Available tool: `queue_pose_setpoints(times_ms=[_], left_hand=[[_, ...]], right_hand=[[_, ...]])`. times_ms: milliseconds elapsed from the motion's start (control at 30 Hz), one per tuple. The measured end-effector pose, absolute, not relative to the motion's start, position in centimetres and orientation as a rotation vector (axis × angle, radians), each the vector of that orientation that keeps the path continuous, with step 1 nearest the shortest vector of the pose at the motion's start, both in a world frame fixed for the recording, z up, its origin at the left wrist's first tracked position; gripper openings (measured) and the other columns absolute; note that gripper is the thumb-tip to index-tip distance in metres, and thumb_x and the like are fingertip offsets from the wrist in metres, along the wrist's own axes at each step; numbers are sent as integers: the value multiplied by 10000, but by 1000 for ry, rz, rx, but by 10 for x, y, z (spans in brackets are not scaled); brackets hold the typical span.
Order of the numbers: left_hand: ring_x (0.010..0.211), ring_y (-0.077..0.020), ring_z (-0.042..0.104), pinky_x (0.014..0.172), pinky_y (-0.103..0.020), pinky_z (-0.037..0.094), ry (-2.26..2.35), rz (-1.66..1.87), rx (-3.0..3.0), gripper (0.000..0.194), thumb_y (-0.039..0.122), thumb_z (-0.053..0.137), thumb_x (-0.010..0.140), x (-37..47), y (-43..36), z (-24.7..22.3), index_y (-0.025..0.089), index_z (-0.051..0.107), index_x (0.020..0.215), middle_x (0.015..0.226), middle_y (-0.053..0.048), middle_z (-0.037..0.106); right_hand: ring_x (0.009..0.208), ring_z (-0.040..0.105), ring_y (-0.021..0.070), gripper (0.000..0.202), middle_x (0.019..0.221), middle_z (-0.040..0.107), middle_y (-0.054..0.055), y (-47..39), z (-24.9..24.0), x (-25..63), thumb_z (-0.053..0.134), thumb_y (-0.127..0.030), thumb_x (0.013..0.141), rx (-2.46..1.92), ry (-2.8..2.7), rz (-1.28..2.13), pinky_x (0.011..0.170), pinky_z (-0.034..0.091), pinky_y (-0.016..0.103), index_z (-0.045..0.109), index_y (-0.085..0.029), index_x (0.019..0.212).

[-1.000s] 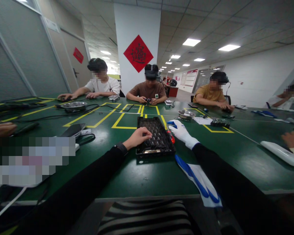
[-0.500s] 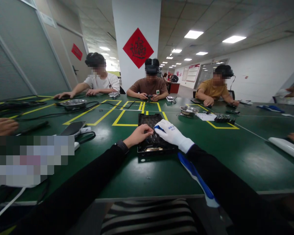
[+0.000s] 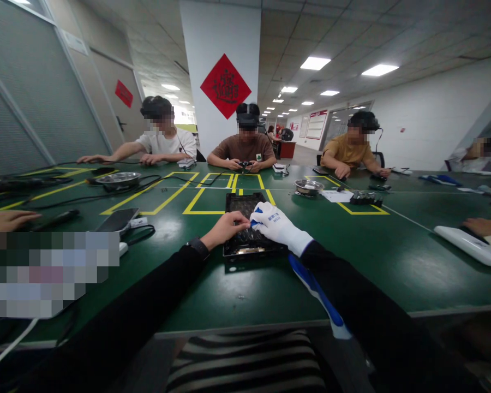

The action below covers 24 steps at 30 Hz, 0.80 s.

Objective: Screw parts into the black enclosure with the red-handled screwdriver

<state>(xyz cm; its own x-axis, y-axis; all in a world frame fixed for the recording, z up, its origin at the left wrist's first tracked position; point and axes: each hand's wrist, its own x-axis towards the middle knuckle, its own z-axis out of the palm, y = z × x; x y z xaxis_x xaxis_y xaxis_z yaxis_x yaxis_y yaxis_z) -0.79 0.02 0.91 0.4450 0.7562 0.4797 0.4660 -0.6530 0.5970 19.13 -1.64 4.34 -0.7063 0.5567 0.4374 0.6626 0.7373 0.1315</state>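
A black open-topped electronic casing (image 3: 230,240) lies on the table in front of me, with a pale strip along its near edge. Over it, my left hand (image 3: 226,229) is bare, its thumb and fingers pinched together. My right hand (image 3: 277,224) wears a white work glove with a blue palm, its fingers curled inward. The fingertips of both hands meet above the casing; whatever lies between them is too small or hidden to make out. Under my right forearm lies a second blue and white glove (image 3: 317,289), partly covered by the sleeve.
The green table (image 3: 204,305) carries yellow tape outlines. To the left are a phone (image 3: 120,220), cables and a metal bowl (image 3: 118,179). Another metal bowl (image 3: 309,187), paper (image 3: 336,196) and black parts (image 3: 368,198) sit to the right. Several people work around the table.
The view has shifted slightly. My gloved right hand has come a little closer to my left fingertips, and its fingers look more curled. The casing stays in place.
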Motion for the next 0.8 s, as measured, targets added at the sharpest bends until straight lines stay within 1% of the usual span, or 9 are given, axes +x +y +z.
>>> queue_pose_setpoints(times_ms=[133,300,367,467,533,700,800], left_hand=[[747,-154,564,735,-288,433,1075,1049,2319,253,383,601,739,-7,-2,11,146,679,778,794,-45,624],[756,-154,552,731,-286,430,1111,1103,2303,279,413,570,760,-6,-3,11,155,670,797,810,-44,618],[761,-154,550,740,-292,431,1119,1123,2290,294,424,547,775,-6,-2,10,160,670,814,820,-44,618],[755,-152,549,741,-294,433,1113,1120,2296,301,426,538,783,-6,-3,9,161,672,830,826,-47,617],[758,-151,550,741,-292,433,1112,1114,2307,297,420,538,785,-6,-3,10,160,673,835,832,-47,617],[781,-157,555,743,-289,431,1124,1117,2310,288,409,530,791,-7,-3,10,161,669,838,836,-48,621],[786,-159,559,744,-289,430,1113,1125,2317,283,406,525,794,-7,-2,8,164,667,829,837,-46,623]], right_hand=[[926,421,211,194,991,491,93,-18,42,190,483,-302,833,-908,-2546,-332,808,362,349,614,-167,880],[908,459,172,159,965,510,62,-5,35,202,516,-271,812,-978,-2482,7,835,387,325,624,-164,860],[952,477,167,136,968,543,43,2,35,211,532,-222,796,-864,-2586,135,880,379,315,648,-189,857],[1048,477,165,170,1004,585,17,6,35,220,554,-136,758,-612,-2753,276,954,343,287,680,-224,831],[1053,493,161,168,1012,599,12,4,36,221,573,-122,739,-593,-2775,367,958,348,267,688,-224,808],[1015,534,158,100,1015,612,19,-1,34,215,613,-185,721,-743,-2691,528,917,396,269,698,-208,770],[1005,538,160,115,1026,608,29,0,32,214,623,-245,720,-750,-2680,587,897,407,265,701,-197,790]])
